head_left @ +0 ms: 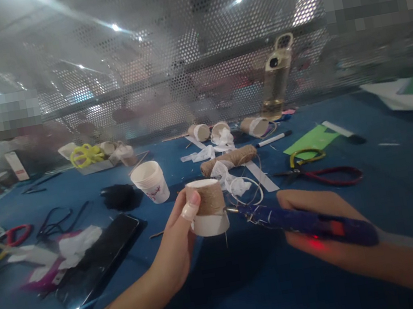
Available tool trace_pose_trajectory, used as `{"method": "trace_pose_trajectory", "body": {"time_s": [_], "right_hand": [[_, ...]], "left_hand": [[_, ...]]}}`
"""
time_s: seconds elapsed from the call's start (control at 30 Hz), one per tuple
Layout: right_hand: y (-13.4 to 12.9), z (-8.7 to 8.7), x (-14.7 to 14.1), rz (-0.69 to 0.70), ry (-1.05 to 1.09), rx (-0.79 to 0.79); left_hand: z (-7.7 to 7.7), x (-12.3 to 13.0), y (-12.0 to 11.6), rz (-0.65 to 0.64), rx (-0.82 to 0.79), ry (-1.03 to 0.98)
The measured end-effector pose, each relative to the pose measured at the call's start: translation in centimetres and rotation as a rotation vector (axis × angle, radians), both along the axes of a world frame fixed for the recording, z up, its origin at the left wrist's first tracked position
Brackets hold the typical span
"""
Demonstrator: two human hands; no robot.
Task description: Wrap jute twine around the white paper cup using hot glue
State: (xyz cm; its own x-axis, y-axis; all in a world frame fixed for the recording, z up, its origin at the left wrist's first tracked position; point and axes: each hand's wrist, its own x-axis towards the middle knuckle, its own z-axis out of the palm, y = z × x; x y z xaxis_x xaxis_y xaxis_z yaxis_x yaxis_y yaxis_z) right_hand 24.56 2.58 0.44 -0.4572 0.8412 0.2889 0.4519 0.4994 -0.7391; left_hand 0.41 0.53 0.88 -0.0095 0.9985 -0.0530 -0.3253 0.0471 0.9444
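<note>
My left hand (181,225) is closed around a paper cup (210,225) that is turned upside down, with the thumb on its near side. Brown twine (211,199) wraps the upper part of the cup, and its lower band is bare white. A loose strand hangs below the rim. In my right hand (317,215) lies a blue hot glue gun (302,222) with a red light glowing near the grip. Its metal nozzle meets, or nearly meets, the cup's right side at the lower edge of the twine.
Behind the cup lie a twine roll (229,160), crumpled tissue and stacked paper cups (150,182). Red-and-yellow-handled scissors (319,169) and green paper (314,141) are on the right. A phone (101,263) lies left. A bottle (276,81) stands by the perforated metal panel (172,48).
</note>
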Motion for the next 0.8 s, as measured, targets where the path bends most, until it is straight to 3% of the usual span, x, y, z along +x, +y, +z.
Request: {"method": "trace_pose_trajectory", "body": {"time_s": [0.53,0.8], "right_hand": [[-0.2,0.0,-0.2,-0.034,0.003,-0.011],[1.1,-0.4,0.3,-0.031,0.095,-0.063]], "left_hand": [[0.0,0.0,0.1,0.006,-0.022,0.010],[-0.2,-0.4,0.6,0.016,-0.036,-0.048]]}}
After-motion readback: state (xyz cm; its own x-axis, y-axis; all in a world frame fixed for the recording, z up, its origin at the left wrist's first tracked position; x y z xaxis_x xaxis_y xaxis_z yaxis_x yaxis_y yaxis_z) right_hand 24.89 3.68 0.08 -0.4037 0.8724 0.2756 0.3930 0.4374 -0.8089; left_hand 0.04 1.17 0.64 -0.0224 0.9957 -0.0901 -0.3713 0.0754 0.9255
